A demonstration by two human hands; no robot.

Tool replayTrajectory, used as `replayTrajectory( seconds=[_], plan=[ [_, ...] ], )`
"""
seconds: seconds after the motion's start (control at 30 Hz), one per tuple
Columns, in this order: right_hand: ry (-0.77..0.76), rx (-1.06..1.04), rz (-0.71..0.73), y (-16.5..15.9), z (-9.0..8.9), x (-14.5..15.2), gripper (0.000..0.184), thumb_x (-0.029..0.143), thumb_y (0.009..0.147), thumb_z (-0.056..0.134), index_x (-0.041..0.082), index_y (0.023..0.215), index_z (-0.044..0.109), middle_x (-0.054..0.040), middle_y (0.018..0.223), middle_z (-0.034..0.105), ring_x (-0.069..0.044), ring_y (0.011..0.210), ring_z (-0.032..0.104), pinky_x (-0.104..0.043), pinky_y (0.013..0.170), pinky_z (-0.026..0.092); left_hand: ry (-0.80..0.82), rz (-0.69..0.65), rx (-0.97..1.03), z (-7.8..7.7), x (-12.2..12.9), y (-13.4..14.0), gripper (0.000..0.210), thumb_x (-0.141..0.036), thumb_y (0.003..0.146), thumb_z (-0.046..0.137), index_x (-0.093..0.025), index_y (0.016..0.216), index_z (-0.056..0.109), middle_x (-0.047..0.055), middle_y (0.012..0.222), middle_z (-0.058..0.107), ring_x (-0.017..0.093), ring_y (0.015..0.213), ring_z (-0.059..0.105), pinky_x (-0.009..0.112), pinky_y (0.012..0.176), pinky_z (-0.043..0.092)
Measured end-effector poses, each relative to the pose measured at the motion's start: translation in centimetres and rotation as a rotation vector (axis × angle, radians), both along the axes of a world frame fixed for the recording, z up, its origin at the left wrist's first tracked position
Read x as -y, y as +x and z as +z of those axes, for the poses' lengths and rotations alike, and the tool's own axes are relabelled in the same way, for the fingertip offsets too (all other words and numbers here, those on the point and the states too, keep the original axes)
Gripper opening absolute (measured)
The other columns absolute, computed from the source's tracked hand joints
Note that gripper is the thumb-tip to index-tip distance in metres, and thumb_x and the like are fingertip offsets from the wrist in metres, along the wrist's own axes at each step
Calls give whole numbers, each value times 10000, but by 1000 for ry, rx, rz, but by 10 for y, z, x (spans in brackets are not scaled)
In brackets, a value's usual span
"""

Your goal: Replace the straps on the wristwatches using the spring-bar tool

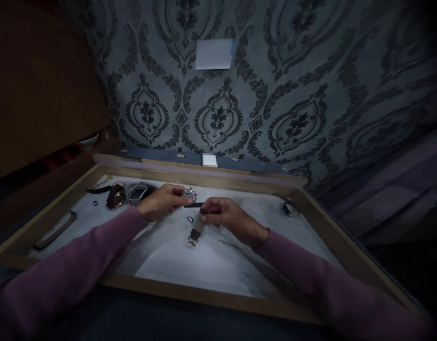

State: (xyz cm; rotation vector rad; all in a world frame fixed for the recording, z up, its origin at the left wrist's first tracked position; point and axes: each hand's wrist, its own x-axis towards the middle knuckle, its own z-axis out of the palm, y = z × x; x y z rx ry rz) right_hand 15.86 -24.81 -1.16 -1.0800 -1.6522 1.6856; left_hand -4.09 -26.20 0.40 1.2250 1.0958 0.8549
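Between the thumb and fingers of my left hand [163,201] is a round watch case [190,194] with a shiny rim. My right hand [227,215] pinches a dark watch strap [196,233], whose buckle end hangs down over the white lining. Just below the watch case, a dark strip [192,205] reaches toward my right fingers; what it joins to is hidden. A small black loop [190,219] lies left of the strap. To the right of the strap, a thin metal tool [223,242] lies partly under my right hand's shadow.
A shallow wooden tray [190,288] surrounds the work. At its left lie a brown-strapped watch [116,196], a grey-white band [137,193], a loose strap [55,232] and a small black ring [95,203]. Another watch [289,207] rests at the right. Patterned wallpaper [218,113] rises behind.
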Motion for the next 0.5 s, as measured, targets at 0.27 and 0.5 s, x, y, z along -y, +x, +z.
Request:
replayTrajectory(
  seconds=[0.27,0.5],
  plan=[
    [-14,-47,18,0,2,2,290,351,568,822,149,695,656,53,576,542,-70,509,380,-219,494,272,13,81,69,0,2,4,271,-353,692,769,-135,762,624,-1,736,586,90,610,560,150,458,384],
    [-3,-93,49,4,7,2,338,426,633,805,141,728,651,30,659,560,-98,604,450,-240,579,340,-72,72,231,0,-1,2,278,-222,685,774,-145,779,523,52,769,673,146,654,670,194,511,494]
  ],
)
